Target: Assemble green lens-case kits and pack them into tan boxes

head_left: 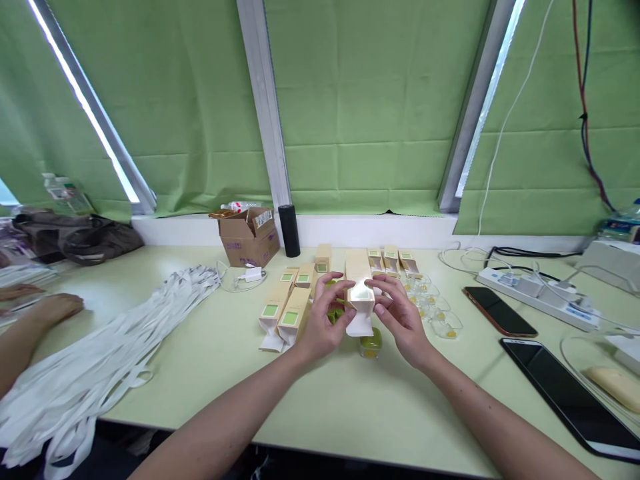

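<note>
Both my hands hold one slim cream carton above the pale green table. My left hand curls round its left side, with something green showing between its fingers. My right hand pinches the carton's right edge near the open flap. A small clear cup with green and yellow contents sits on the table just below the carton. Several similar cartons with green square labels lie to the left of my hands, and more stand behind.
Several small clear cups with yellow bits lie right of my hands. Two phones and a power strip are further right. White straps pile at left, by another person's hand. A cardboard box and black cylinder stand behind.
</note>
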The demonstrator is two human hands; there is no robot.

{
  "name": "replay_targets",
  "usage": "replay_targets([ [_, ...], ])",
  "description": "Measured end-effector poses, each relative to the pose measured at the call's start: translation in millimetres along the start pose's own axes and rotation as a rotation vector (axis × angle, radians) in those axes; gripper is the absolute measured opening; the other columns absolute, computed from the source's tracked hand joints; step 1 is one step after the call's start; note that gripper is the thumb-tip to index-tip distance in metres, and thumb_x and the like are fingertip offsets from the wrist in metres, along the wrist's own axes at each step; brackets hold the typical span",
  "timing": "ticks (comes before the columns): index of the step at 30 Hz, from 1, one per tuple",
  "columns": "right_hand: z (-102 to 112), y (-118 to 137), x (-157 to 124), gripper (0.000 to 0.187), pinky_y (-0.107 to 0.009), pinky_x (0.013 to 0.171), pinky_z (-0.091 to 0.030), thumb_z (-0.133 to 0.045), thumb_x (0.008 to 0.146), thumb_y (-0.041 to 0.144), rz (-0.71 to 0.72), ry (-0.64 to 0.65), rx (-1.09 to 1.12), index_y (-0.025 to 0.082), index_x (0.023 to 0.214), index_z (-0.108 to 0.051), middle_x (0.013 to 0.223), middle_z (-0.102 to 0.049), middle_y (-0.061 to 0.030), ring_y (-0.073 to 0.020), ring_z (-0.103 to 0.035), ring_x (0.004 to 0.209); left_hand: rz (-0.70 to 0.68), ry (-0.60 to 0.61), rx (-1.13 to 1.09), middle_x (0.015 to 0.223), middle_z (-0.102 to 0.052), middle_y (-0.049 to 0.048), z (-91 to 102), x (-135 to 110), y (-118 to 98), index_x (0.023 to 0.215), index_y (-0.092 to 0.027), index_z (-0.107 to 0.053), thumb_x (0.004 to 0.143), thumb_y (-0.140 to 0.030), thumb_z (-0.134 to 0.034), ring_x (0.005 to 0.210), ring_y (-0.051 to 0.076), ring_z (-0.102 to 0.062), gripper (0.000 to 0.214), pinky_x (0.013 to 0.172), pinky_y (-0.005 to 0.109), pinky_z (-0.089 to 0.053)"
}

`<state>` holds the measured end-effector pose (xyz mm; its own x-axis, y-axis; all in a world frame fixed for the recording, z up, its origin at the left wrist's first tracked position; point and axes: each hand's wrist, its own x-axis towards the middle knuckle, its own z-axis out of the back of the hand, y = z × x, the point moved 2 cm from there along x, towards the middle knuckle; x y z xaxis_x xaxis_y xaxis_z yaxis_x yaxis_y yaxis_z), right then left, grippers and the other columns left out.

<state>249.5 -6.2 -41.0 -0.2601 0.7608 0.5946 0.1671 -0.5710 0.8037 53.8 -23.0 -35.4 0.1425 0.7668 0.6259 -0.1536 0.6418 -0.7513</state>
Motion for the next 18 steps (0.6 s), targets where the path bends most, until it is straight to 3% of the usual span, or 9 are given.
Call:
replay_targets([
  [7, -1.4, -2.2, 0.5, 0.042, -0.040, 0.089, -0.063, -0.071, 0.100, 0.044, -0.023, 0.023, 0.065, 0.040, 0.141, -0.067, 0.149, -0.041, -0.0090, -0.0198, -0.069, 0.099, 0.050, -0.055, -0.017, 0.154, -0.040, 0.0115, -1.1, 0.3, 3.8, 0.136, -0.031, -0.066, 0.100, -0.036, -0.071, 0.098, 0.017, -0.070, 0.037, 0.090, 0.039, -0.063],
  [12, -2.5, -3.5, 2.4, 0.045, -0.038, 0.079, -0.064, -0.078, 0.095, 0.046, -0.073, 0.002, 0.084, 0.038, 0.138, -0.069, 0.149, -0.045, -0.0097, -0.0164, -0.068, 0.087, 0.073, -0.111, -0.017, 0.149, -0.045, 0.0106, -2.3, 1.9, 4.6, 0.130, -0.029, -0.071, 0.099, -0.035, -0.072, 0.084, 0.011, -0.067, 0.032, 0.086, 0.036, -0.063],
  [18, -1.5, -5.0, 5.6, 0.046, -0.039, 0.078, -0.064, -0.081, 0.092, 0.049, -0.111, -0.039, 0.073, 0.036, 0.134, -0.071, 0.146, -0.053, -0.0084, -0.0129, -0.064, 0.075, 0.117, -0.114, -0.023, 0.147, -0.046, 0.0116, -2.9, 3.3, 1.2, 0.128, -0.027, -0.073, 0.096, -0.040, -0.076, 0.085, 0.012, -0.067, 0.035, 0.085, 0.037, -0.064],
])
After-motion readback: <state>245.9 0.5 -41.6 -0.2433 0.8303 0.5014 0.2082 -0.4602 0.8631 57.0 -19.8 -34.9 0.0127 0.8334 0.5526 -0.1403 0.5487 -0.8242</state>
